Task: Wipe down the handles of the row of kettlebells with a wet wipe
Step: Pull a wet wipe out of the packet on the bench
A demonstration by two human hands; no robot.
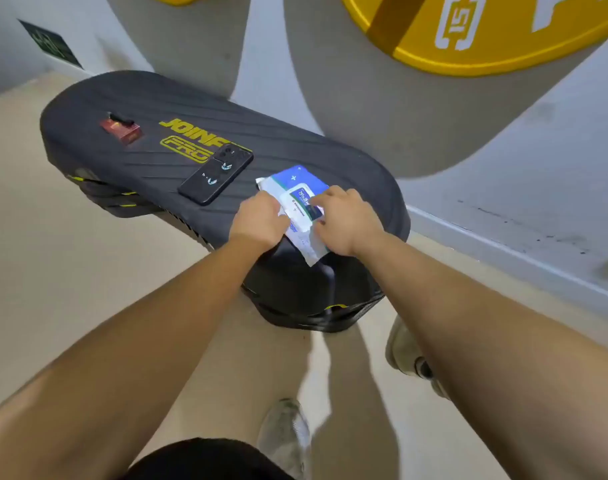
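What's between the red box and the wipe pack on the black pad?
Head view: a black phone lies flat on the pad, nearer the wipe pack than the red box. It partly covers the pad's yellow logo.

Both forearms bare, extended fwd, converging at wrists. L hand point(261, 218): knuckles up, fingers curled, held wipe pack point(294, 178) at its L edge. R hand point(347, 221): fingers curled, thumb and fingertips pinched at pack's top flap.

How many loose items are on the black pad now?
4: wet wipe pack, near end, under left hand and right hand; black phone mid-pad; red box, far end; small black object atop it.
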